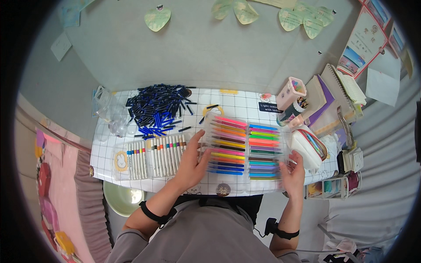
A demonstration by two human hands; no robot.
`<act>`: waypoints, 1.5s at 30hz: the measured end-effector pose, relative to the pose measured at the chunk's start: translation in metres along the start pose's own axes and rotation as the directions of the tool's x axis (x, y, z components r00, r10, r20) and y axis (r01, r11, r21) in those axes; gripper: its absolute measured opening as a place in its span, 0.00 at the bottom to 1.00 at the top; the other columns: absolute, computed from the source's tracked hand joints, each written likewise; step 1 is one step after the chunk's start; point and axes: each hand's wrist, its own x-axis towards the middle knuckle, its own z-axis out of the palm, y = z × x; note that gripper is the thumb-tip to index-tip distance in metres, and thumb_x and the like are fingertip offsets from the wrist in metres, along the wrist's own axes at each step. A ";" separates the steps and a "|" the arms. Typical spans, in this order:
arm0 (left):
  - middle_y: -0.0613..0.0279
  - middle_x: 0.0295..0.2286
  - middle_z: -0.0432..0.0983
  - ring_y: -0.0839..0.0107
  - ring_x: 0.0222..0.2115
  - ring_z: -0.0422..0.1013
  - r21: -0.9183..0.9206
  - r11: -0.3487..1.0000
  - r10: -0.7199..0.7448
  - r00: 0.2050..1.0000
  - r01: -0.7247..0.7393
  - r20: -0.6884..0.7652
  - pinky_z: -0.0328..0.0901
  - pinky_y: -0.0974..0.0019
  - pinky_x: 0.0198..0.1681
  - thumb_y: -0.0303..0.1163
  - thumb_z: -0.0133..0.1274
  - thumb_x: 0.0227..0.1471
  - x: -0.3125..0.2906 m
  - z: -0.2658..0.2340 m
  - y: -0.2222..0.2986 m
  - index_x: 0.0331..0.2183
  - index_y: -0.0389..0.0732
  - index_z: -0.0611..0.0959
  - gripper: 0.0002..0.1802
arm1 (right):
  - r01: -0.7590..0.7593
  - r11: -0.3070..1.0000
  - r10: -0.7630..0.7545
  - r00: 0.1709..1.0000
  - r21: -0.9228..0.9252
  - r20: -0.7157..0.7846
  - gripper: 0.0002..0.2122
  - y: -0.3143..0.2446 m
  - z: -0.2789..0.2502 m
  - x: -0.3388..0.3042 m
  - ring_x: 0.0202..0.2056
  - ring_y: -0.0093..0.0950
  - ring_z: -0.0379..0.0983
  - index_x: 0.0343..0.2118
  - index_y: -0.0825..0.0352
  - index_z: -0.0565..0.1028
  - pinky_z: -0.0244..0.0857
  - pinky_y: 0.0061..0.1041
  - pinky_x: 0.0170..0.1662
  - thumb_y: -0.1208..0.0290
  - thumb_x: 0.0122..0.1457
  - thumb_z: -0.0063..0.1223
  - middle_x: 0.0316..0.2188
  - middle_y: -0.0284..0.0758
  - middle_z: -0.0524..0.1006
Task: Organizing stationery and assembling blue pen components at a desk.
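Observation:
A clear plastic case (247,184) lies opened flat on the table in front of me, with two columns of felt-tip pens (228,144) in many colours. My left hand (194,161) grips its left edge, thumb toward the pens and fingers along the side. At the opposite edge, my right hand (293,173) holds the case near its lower right corner, fingers curled around the rim. Left of my left hand lies a second clear case of white-barrelled markers (164,155) with coloured bands, in two groups.
Behind the cases is a heap of dark blue and black ink cartridges (158,105), some scattered loose. Clear plastic containers (116,125) stand at left. On the right are a white pencil case (307,147), a pen cup (291,111), a pink holder (291,92) and notebooks (322,98).

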 end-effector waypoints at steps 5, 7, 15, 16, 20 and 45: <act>0.39 0.67 0.63 0.59 0.58 0.74 0.161 0.977 0.151 0.986 -0.138 -0.068 0.74 0.60 0.53 0.29 0.50 0.73 0.003 -0.009 -0.013 0.72 0.31 0.57 0.34 | -0.128 0.976 0.119 0.991 0.175 0.060 0.28 0.007 0.001 0.000 0.47 0.26 0.79 0.69 0.69 0.66 0.74 0.26 0.54 0.81 0.67 0.61 0.56 0.43 0.79; 0.41 0.68 0.63 0.64 0.56 0.75 -0.131 0.991 0.027 0.997 -0.036 -0.075 0.72 0.63 0.55 0.29 0.49 0.74 0.004 -0.013 0.005 0.74 0.32 0.53 0.36 | -0.194 0.937 0.147 0.973 0.291 0.176 0.27 0.011 0.002 0.002 0.44 0.23 0.79 0.68 0.70 0.67 0.73 0.22 0.50 0.83 0.67 0.60 0.48 0.37 0.83; 0.46 0.70 0.62 0.62 0.65 0.68 -0.358 0.933 0.007 0.989 0.046 0.145 0.66 0.58 0.65 0.40 0.40 0.79 -0.005 -0.010 0.033 0.75 0.33 0.53 0.35 | -0.161 0.872 0.077 0.978 0.462 0.194 0.24 -0.056 0.001 -0.020 0.48 0.22 0.78 0.71 0.69 0.67 0.70 0.23 0.55 0.75 0.74 0.54 0.50 0.38 0.83; 0.46 0.70 0.63 0.60 0.68 0.65 -0.378 0.925 0.039 0.978 0.042 0.203 0.63 0.57 0.68 0.41 0.39 0.79 -0.007 -0.004 0.042 0.75 0.33 0.54 0.34 | -0.149 0.873 0.054 0.976 0.464 0.212 0.26 -0.065 0.003 -0.024 0.51 0.24 0.78 0.73 0.70 0.64 0.69 0.24 0.58 0.73 0.75 0.53 0.53 0.40 0.83; 0.42 0.70 0.64 0.54 0.73 0.57 -0.338 0.938 0.186 0.930 -0.073 0.317 0.57 0.56 0.73 0.40 0.38 0.79 -0.010 0.021 0.043 0.72 0.31 0.64 0.31 | 0.017 0.923 -0.140 0.945 0.384 0.295 0.33 -0.100 0.014 -0.042 0.50 0.23 0.77 0.78 0.68 0.53 0.71 0.24 0.54 0.77 0.73 0.53 0.59 0.39 0.80; 0.53 0.49 0.78 0.55 0.47 0.78 0.307 0.784 0.489 0.842 -0.539 0.229 0.75 0.59 0.49 0.27 0.74 0.52 0.057 -0.025 0.047 0.54 0.41 0.85 0.27 | 0.527 0.848 -0.530 0.836 0.062 0.142 0.21 -0.108 -0.002 0.030 0.51 0.35 0.83 0.51 0.71 0.82 0.71 0.31 0.60 0.83 0.52 0.71 0.47 0.39 0.87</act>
